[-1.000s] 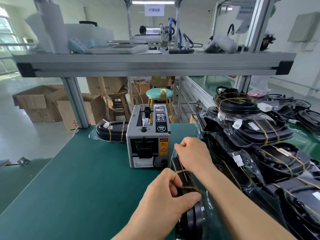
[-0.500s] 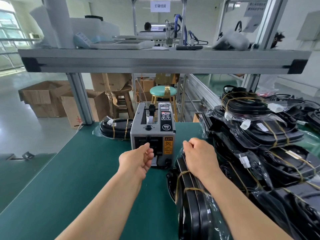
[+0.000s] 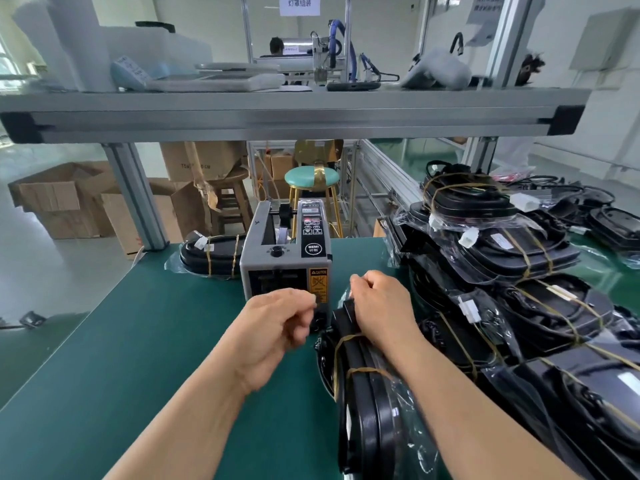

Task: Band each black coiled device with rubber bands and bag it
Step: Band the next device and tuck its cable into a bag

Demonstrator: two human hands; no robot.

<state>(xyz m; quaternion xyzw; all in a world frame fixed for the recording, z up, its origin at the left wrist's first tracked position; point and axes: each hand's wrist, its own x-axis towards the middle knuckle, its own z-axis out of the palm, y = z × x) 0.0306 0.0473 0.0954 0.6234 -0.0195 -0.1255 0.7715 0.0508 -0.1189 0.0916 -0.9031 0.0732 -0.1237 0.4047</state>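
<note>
A black coiled device (image 3: 367, 414) stands on edge on the green mat, wrapped by two tan rubber bands (image 3: 362, 370) and sheathed in a clear plastic bag (image 3: 412, 420). My right hand (image 3: 379, 306) grips the bag's gathered top over the device's upper end. My left hand (image 3: 277, 327) is at the outlet of the grey tape dispenser (image 3: 285, 258), thumb and forefinger pinched on a short strip of clear tape that is hard to make out.
A heap of bagged, banded devices (image 3: 519, 258) fills the right side of the bench. One more bagged device (image 3: 211, 254) lies behind the dispenser on the left. An aluminium shelf beam (image 3: 294, 116) crosses overhead. Green mat (image 3: 121, 358) shows at left.
My left hand left the banded device and moved up to the tape dispenser's outlet, where it now pinches. My right hand has kept its hold on the bag top.
</note>
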